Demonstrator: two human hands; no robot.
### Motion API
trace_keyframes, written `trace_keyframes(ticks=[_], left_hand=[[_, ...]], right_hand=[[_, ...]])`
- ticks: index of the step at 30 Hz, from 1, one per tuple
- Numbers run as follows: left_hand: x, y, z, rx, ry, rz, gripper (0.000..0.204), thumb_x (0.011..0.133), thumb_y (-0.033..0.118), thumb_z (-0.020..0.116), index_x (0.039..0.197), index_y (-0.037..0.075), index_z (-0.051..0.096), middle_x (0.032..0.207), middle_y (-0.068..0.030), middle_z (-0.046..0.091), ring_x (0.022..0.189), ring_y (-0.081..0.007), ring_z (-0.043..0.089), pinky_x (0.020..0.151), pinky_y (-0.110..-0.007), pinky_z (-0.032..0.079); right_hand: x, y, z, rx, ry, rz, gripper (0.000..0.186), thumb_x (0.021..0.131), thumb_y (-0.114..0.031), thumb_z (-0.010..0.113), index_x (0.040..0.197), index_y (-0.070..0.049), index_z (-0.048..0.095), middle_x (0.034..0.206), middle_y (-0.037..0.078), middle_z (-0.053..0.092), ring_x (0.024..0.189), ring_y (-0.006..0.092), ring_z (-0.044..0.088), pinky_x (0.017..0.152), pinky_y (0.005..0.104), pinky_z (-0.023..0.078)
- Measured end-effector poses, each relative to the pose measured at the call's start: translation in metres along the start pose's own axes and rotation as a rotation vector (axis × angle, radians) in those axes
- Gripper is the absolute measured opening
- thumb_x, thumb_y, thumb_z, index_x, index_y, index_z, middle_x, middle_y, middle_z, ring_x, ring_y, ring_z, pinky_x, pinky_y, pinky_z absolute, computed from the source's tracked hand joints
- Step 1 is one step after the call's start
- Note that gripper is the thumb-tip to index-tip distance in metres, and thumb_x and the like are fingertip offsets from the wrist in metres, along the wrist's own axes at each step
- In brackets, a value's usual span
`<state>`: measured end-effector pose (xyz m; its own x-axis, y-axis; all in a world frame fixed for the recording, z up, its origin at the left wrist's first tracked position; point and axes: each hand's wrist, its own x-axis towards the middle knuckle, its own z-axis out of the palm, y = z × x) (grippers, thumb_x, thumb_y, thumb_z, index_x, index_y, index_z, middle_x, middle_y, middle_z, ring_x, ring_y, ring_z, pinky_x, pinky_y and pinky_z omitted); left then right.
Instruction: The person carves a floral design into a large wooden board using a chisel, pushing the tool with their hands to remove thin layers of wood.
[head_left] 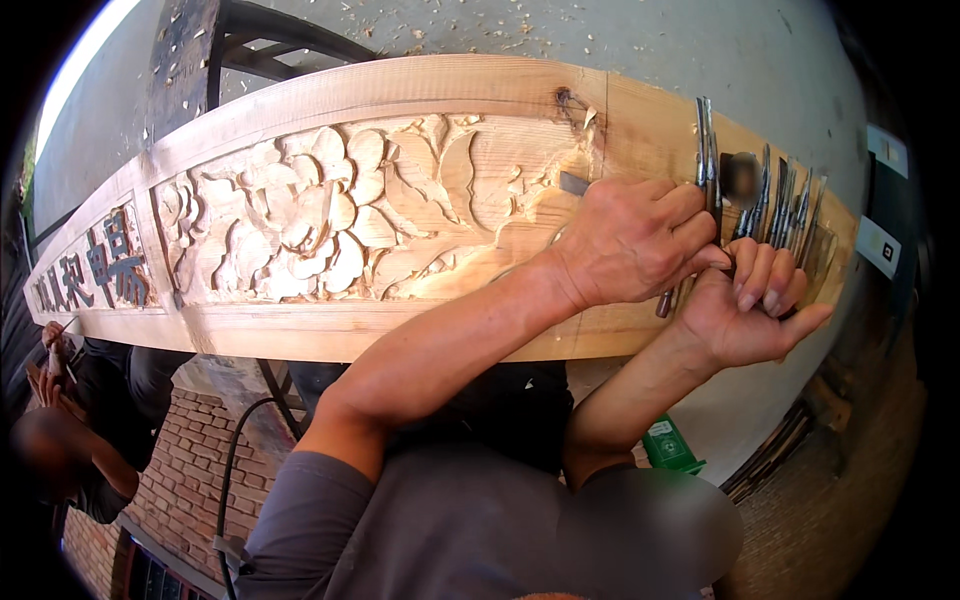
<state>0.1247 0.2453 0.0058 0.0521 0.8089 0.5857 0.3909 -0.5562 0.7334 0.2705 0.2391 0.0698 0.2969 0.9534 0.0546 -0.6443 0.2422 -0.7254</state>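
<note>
Over the right part of a long carved wooden board (440,330), my left hand (640,235) is closed, its fingers curled toward my right hand. A flat metal blade (573,184) shows beside the back of my left hand; I cannot tell whether that hand grips it. My right hand (750,305) is turned palm up with curled fingers, its thumb stretched outward. The fingertips of both hands meet by a row of carving chisels (785,205); whatever is between them is hidden. Below my left hand, a dark handle end (664,303) sticks out.
Raised flowers and leaves (320,210) fill the board's middle panel, and dark carved characters (115,260) its left end. A wooden trestle (190,70) stands behind. Another person (75,430) works at the far left. A green bin (670,445) stands near my right arm. Wood chips lie about.
</note>
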Motion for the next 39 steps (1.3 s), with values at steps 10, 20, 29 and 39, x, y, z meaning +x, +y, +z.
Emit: trace_keyframes(ticks=[10,20,29,39], left_hand=[[-0.001,-0.002,-0.004,0.003,0.045,-0.022,0.039,0.103,0.048,0.070,0.082,0.017,0.061,0.077,-0.0030,0.050,0.061,-0.0229,0.057,0.053,-0.038,0.045],[-0.004,-0.002,-0.008,-0.026,0.131,-0.021,0.047,0.108,0.053,0.062,0.080,0.015,0.059,0.073,-0.0039,0.047,0.058,-0.0236,0.054,0.051,-0.038,0.040],[-0.003,-0.003,-0.006,0.009,0.175,-0.061,0.044,0.111,0.043,0.061,0.076,0.016,0.060,0.071,-0.0048,0.049,0.056,-0.0243,0.054,0.050,-0.038,0.040],[0.004,0.024,-0.013,-0.169,0.198,-0.047,0.031,0.107,0.042,0.067,0.099,0.012,0.070,0.077,-0.0064,0.053,0.062,-0.0265,0.058,0.054,-0.039,0.045]], right_hand=[[-0.007,0.004,0.025,-0.073,-0.068,-0.085,0.063,0.119,-0.054,0.041,0.066,-0.021,0.034,0.066,-0.001,0.043,0.049,0.0109,0.033,0.054,0.0285,0.028],[-0.014,0.011,0.046,-0.151,-0.056,-0.119,0.061,0.121,-0.053,0.039,0.068,-0.021,0.032,0.065,0.000,0.042,0.048,0.0102,0.029,0.052,0.0276,0.026],[-0.017,0.020,0.053,-0.204,-0.020,-0.133,0.060,0.121,-0.052,0.036,0.069,-0.022,0.032,0.063,0.000,0.040,0.047,0.0105,0.028,0.049,0.0284,0.025],[0.000,0.003,0.066,-0.130,-0.262,-0.042,0.081,0.099,-0.092,0.041,0.094,-0.013,0.052,0.077,0.006,0.052,0.050,0.0120,0.037,0.051,0.0263,0.030]])
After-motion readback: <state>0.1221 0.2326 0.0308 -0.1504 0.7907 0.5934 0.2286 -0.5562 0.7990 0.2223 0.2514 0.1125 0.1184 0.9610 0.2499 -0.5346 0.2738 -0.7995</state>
